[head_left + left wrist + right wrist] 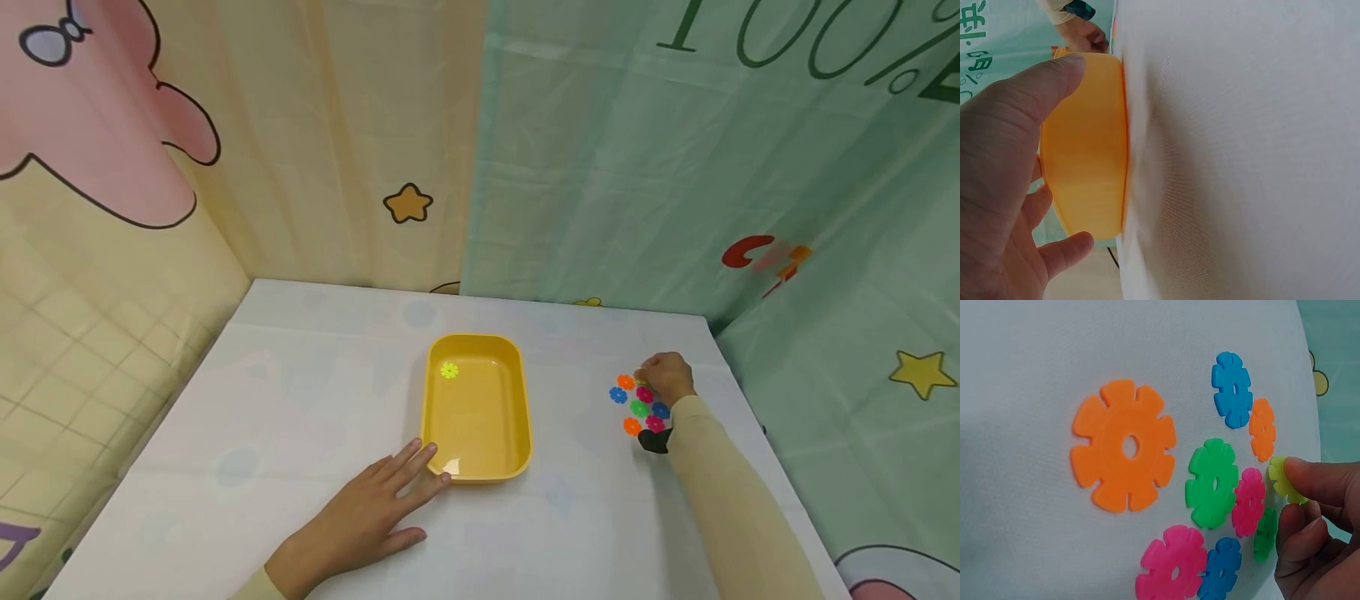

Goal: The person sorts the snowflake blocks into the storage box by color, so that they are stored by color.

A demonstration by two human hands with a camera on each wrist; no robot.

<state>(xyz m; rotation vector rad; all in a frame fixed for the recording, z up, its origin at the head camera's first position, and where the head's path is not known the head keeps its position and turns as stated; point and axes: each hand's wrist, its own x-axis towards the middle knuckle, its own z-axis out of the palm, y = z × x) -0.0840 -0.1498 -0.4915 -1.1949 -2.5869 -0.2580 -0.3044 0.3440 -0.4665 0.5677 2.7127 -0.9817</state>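
Observation:
My right hand (667, 377) pinches a yellow notched plastic disc (1286, 480) between thumb and fingers, at the far end of a loose group of similar discs. Around it lie an orange disc (1124, 445), a green disc (1212, 483), a pink disc (1249, 502), a blue disc (1232, 390) and several more. A yellow tray (480, 425) stands in the middle of the table, with one yellow-green disc (449, 370) inside near its far left corner. With fingers spread, my left hand (363, 514) touches the tray's near left corner.
White cloth covers the table (315, 375). Printed curtains (585, 167) rise behind it and along both sides. A dark object (654, 441) shows by the right forearm, and the discs lie to the right of the tray.

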